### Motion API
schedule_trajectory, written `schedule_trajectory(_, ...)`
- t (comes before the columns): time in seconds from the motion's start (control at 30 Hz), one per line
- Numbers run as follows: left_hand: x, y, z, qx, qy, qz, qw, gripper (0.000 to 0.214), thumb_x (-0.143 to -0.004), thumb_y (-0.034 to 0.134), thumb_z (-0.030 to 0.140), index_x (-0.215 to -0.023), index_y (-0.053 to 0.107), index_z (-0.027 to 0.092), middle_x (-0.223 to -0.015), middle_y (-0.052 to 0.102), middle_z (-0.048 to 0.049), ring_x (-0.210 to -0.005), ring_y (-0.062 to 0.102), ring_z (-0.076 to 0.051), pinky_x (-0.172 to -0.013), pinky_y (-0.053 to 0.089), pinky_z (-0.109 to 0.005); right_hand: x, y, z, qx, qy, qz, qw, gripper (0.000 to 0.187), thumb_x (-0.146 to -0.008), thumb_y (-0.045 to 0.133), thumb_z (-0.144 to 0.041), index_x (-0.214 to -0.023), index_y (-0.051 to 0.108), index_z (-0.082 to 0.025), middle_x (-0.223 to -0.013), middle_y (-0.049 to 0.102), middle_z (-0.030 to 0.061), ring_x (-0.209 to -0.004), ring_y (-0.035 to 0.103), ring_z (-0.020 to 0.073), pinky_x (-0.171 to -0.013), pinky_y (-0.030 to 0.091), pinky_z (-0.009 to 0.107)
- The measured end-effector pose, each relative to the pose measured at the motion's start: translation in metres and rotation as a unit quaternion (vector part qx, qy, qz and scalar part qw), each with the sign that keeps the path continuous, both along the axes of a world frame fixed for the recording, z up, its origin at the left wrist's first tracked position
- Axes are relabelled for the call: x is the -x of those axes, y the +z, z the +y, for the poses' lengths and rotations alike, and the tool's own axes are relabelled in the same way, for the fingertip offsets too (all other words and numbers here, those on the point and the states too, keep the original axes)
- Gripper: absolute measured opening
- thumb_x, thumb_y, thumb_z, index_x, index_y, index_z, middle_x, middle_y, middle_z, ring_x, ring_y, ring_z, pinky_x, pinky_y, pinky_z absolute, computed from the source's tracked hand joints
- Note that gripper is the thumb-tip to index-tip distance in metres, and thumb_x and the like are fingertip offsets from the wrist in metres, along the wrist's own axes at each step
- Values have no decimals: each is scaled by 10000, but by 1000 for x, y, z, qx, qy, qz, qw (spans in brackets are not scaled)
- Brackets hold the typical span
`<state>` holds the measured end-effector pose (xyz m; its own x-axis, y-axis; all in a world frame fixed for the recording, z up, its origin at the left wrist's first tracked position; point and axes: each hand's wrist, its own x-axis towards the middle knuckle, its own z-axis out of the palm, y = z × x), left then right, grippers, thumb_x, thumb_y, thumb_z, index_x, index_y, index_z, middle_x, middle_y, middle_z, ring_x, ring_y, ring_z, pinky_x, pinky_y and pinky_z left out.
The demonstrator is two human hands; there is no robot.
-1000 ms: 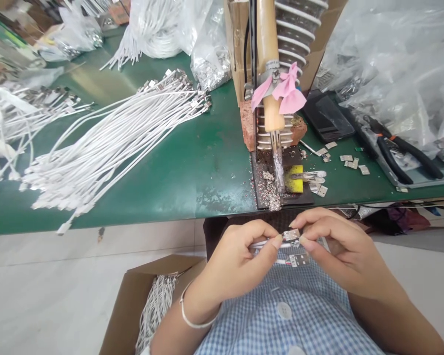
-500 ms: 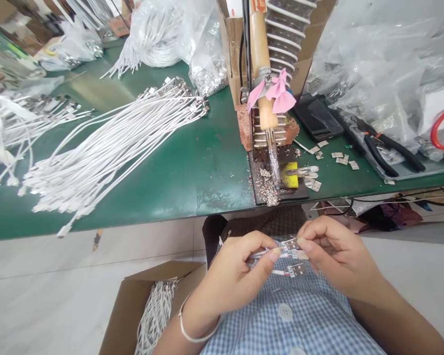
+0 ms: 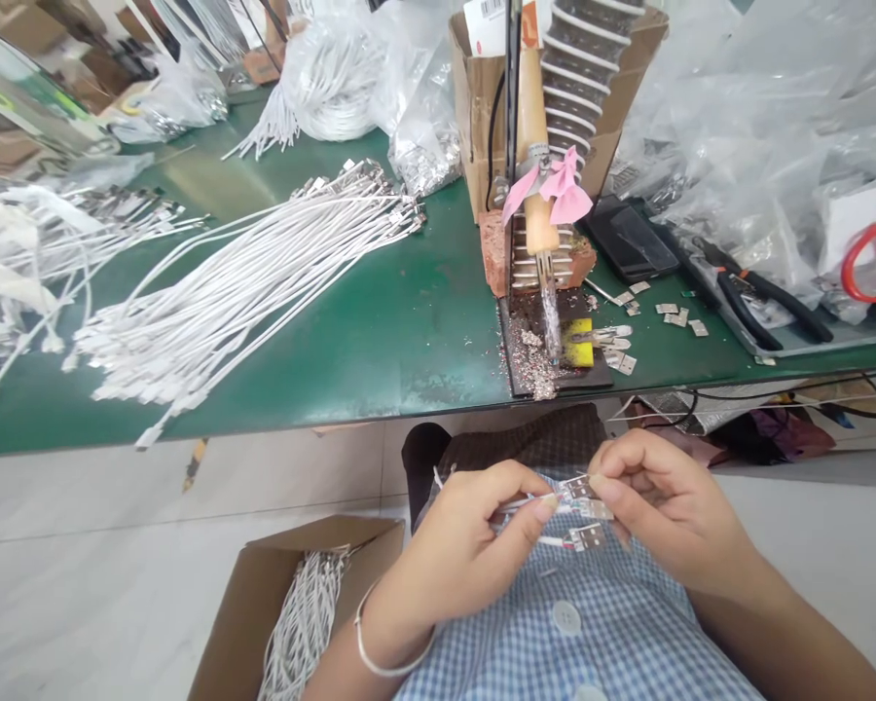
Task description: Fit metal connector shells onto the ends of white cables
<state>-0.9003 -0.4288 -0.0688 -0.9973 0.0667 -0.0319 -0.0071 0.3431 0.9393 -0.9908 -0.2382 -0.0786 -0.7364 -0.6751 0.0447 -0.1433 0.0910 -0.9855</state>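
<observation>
My left hand [image 3: 486,521] is closed on several white USB cables, their wires pinched between thumb and forefinger. The bare metal USB plugs [image 3: 588,536] stick out to the right of my fingers, with small coloured wires at their backs. My right hand [image 3: 661,497] pinches the end of the uppermost USB plug [image 3: 575,487] between thumb and fingertips. Both hands are close together over my lap, below the table's edge. Above them, a soldering iron [image 3: 544,224] with a wooden handle is fixed tip-down, a pink ribbon tied to it.
A yellow sponge [image 3: 577,343] and solder crumbs lie under the iron's tip. Loose plug shells [image 3: 675,316], pliers [image 3: 770,292] and red-handled scissors [image 3: 867,263] are at right. White cable bundles [image 3: 255,292] cover the green table's left. A cardboard box [image 3: 226,623] of cables stands below.
The view has shifted slightly, so the table and its things sit a little further right. Both hands keep their hold on the cables and plug, almost unmoved.
</observation>
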Motion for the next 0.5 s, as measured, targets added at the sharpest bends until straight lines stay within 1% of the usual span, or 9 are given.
schedule_trajectory(0.2, -3, 1, 1, 7, -3, 5, 1000, 117, -940, 543, 230, -931, 631, 153, -736, 627, 20, -590, 485, -46, -540, 355, -173, -2, 2, 1, 16, 17, 20, 1000, 89, -932, 530, -182, -844, 529, -171, -757, 564, -11, -535, 523, 35, -507, 451, 150)
schedule_trajectory(0.3, -6, 3, -1, 11, 1, 9, 1000, 116, -943, 539, 229, -924, 625, 154, -748, 633, 21, -610, 504, -47, -556, 365, -173, 1, 2, 2, 40, 1, 53, 998, 67, -908, 550, -149, -851, 546, -186, -759, 561, -10, -591, 539, 47, -520, 448, 143)
schedule_trajectory(0.37, -9, 3, -4, 10, 11, 8, 1000, 109, -943, 540, 227, -923, 623, 158, -755, 635, 22, -616, 506, -48, -561, 370, -175, 5, -2, 8, 53, -38, 86, 994, 82, -888, 567, -136, -826, 567, -188, -727, 558, -2, -624, 550, 68, -525, 451, 149)
schedule_trajectory(0.4, -10, 3, -5, 10, 18, 3, 1000, 106, -944, 540, 226, -923, 622, 161, -757, 634, 23, -615, 503, -48, -561, 371, -176, 7, -6, 13, 55, -68, 99, 991, 81, -877, 584, -136, -818, 587, -192, -720, 568, 2, -634, 556, 76, -531, 457, 155)
schedule_trajectory(0.43, -11, 3, -7, 9, 26, -3, 1000, 104, -945, 540, 225, -922, 621, 163, -758, 633, 23, -612, 497, -48, -558, 371, -177, 10, -11, 19, 55, -105, 106, 987, 73, -863, 608, -144, -814, 612, -197, -720, 582, 6, -634, 561, 82, -540, 466, 165)
schedule_trajectory(0.5, -12, 2, -9, 12, 38, -9, 999, 104, -944, 541, 228, -914, 619, 165, -746, 626, 22, -604, 487, -51, -550, 370, -179, 18, -23, 33, 42, -201, 99, 974, 30, -817, 684, -193, -827, 669, -216, -750, 616, 11, -629, 569, 93, -555, 485, 193)
